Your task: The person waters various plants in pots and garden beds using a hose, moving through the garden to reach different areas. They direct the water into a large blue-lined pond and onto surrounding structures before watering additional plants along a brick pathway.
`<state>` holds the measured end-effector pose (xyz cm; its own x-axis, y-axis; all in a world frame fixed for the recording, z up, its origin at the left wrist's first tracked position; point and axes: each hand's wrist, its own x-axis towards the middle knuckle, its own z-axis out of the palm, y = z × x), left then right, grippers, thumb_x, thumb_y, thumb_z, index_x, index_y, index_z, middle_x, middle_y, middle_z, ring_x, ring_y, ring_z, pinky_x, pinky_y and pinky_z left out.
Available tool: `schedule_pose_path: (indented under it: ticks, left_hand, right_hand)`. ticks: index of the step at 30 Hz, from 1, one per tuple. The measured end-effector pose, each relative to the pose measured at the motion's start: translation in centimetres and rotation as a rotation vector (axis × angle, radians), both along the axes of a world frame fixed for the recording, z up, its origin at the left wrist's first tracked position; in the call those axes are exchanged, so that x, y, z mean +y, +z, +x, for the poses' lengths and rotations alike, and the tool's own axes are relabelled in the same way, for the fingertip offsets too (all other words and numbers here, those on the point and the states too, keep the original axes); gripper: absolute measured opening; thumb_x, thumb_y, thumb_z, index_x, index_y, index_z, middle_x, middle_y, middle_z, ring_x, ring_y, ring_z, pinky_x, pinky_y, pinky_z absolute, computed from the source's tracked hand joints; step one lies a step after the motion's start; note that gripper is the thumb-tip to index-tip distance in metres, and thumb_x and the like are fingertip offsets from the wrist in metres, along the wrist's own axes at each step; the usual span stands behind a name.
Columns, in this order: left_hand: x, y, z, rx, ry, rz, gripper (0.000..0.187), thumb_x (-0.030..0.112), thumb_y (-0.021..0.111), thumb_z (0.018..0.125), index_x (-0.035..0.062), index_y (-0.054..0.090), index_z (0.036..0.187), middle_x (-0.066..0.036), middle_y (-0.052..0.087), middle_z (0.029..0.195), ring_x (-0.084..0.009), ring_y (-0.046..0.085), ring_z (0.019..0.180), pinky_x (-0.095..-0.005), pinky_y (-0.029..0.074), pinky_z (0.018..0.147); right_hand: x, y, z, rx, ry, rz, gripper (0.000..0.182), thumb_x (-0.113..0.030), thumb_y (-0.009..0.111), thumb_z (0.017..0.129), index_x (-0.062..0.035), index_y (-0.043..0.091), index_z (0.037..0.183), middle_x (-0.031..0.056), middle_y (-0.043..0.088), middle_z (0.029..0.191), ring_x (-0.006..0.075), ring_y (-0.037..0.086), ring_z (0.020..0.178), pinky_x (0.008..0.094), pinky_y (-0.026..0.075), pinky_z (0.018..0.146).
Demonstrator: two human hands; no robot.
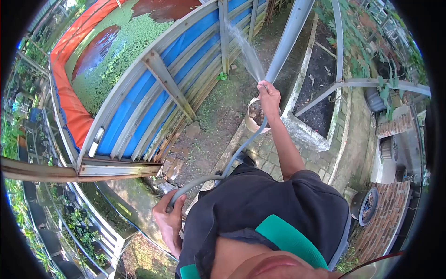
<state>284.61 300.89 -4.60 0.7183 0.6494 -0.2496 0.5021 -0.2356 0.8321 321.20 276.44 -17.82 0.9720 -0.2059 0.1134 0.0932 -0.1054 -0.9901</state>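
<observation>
My right hand point(268, 98) is stretched forward and closed around the end of a grey hose point(245, 145). A fan of water point(248, 55) sprays from that end, forward and slightly left, toward the ribbed wall and the ground beside it. Lower down on the left, my left hand point(169, 215) is wrapped around another stretch of the same hose, near my hip. Between the hands the hose sags in a curve in front of my dark shirt. A round whitish pot or ring point(253, 122) stands just below my right hand, partly hidden by the forearm.
A metal-framed wall point(160, 88) with blue lining encloses a pool with orange edging point(69, 79) and floating green plants point(139, 44). A grey metal post point(289, 39) rises just beyond my right hand. To the right are a concrete-edged bed point(316, 102) and a bucket point(364, 207).
</observation>
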Motion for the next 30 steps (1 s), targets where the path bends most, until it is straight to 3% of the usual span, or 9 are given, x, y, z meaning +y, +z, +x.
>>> schedule_pose_path:
  ticks: [15,30]
  left_hand:
    - [-6.5,1.7,5.3,-0.057,0.208,0.006,0.024,0.011,0.077,0.076,-0.0029,0.07,0.095,-0.007,0.065,0.071,-0.0102,0.052,0.064,-0.0257,0.04,0.058]
    - [-7.8,1.2,6.7,-0.063,0.282,-0.026,0.023,0.01,0.075,0.078,-0.0047,0.069,0.095,-0.006,0.062,0.069,-0.0094,0.049,0.06,-0.0251,0.037,0.052]
  right_hand:
    - [-0.1,5.1,13.5,-0.165,-0.241,0.199,0.012,-0.01,0.06,0.089,-0.0009,0.065,0.096,-0.0001,0.054,0.066,0.0074,0.048,0.054,0.0267,0.039,0.05]
    - [-3.3,10.0,23.3,-0.134,-0.245,0.081,0.015,-0.01,0.062,0.086,-0.0022,0.068,0.097,0.005,0.06,0.062,0.012,0.056,0.055,0.0303,0.044,0.055]
